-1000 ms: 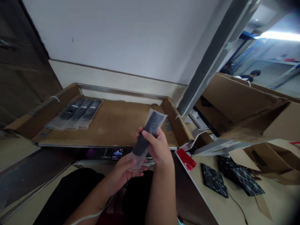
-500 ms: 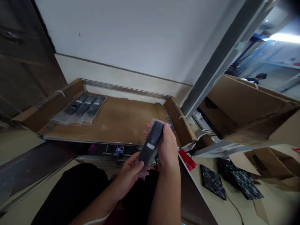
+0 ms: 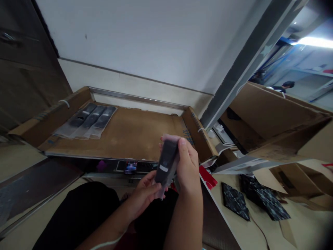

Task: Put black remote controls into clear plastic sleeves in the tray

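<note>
Over the front edge of the cardboard-lined tray, both hands hold a long dark item in a frosted plastic bag (image 3: 168, 156), with a small white label on it. My left hand (image 3: 148, 191) pinches the lower end of the bag between thumb and fingers. Near the top, my right hand (image 3: 186, 159) grips the right side, its fingers partly hidden behind the bag. On the tray's left part, three similar bagged dark items (image 3: 95, 116) lie side by side, each with a white label. What the dark items are I cannot make out.
The tray (image 3: 130, 128) has raised cardboard sides fixed with white ties. To the right stand a large open carton (image 3: 275, 121) and a grey metal post (image 3: 244, 62). Black patterned flat pieces (image 3: 235, 201) lie lower right, near a red piece (image 3: 208, 177). People are in the background.
The bagged item has tilted more upright and its top has shifted slightly left. Both hands keep their hold on it. The bagged items on the tray lie as before.
</note>
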The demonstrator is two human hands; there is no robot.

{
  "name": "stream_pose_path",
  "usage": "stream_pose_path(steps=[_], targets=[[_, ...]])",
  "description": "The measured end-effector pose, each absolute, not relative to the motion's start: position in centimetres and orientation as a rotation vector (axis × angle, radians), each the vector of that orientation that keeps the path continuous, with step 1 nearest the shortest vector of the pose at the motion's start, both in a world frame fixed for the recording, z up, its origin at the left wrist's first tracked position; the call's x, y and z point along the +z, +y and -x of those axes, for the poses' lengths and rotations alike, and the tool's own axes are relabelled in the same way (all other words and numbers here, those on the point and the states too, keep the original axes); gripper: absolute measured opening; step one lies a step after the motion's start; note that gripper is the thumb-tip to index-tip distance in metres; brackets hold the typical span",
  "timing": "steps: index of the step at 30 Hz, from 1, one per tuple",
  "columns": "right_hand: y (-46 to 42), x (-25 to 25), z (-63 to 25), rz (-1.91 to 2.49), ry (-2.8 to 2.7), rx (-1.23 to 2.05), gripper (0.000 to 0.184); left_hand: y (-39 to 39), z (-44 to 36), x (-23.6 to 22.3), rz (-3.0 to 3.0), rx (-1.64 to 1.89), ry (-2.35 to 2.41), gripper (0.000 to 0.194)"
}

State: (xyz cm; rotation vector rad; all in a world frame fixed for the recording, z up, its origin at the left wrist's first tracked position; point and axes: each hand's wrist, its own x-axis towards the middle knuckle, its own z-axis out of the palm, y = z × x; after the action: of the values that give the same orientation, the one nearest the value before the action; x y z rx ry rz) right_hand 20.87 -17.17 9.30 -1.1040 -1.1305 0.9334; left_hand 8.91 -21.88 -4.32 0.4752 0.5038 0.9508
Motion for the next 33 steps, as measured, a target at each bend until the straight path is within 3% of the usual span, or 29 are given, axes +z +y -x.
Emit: stream_pose_path(steps=[15,21,27,33], targets=[[-16.7,10.2,-22.2,1.066,-0.967,0.814,0.050,-22.8,-9.1,-5.4,-0.852,0.828,0.650,0.042],[-16.0,7.7,-23.4,1.221,-1.118,1.129,0.041,-22.7,-9.2,-5.5,-0.855,0.942,0.715,0.050],[-13.5,5.3,-23.0,1.247,-1.018,0.991,0.046,-23.3,-9.2,-5.2,-0.834,0.963,0.768,0.054],[-10.6,5.7,-22.7,1.201,-0.704,0.896,0.047,-26.2,-7.0,-5.7,-0.785,0.736,0.992,0.076]])
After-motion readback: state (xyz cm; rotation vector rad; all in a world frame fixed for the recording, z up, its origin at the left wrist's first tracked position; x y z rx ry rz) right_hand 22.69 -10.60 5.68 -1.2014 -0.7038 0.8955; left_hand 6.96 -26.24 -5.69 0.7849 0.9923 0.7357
